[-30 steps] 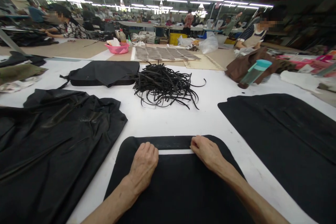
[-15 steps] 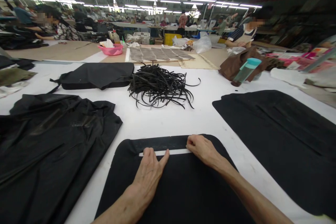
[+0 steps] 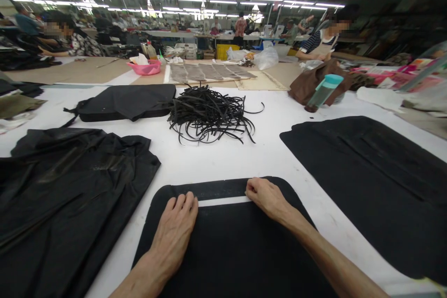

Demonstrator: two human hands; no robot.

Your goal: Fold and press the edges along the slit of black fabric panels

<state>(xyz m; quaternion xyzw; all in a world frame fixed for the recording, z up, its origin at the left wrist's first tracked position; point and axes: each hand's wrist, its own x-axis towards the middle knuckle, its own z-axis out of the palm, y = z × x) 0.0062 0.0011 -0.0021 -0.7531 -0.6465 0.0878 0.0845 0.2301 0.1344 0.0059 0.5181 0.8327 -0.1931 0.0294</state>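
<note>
A black panel [image 3: 244, 247] with rounded corners lies flat on the white table [image 3: 216, 163] in front of me. Near its far edge runs a long narrow slot [image 3: 225, 201], through which white shows. My left hand [image 3: 176, 228] rests on the panel at the slot's left end, fingers side by side and bent down onto the material. At the slot's right end, my right hand [image 3: 267, 198] has its fingers curled together on the far strip. Whether the fingertips of either hand pinch anything is hidden.
Beyond the panel lies a heap of black strips [image 3: 209, 114]. Crumpled black material [image 3: 66, 205] covers the left, another black panel [image 3: 370, 186] the right. A folded black piece [image 3: 125, 101], a bottle [image 3: 324, 92] and a pink basket [image 3: 145, 66] stand farther back. People sit beyond.
My left hand has slid left along the slot, and its spread thumb no longer shows. My right hand has kept its place on the panel. The view has shifted slightly.
</note>
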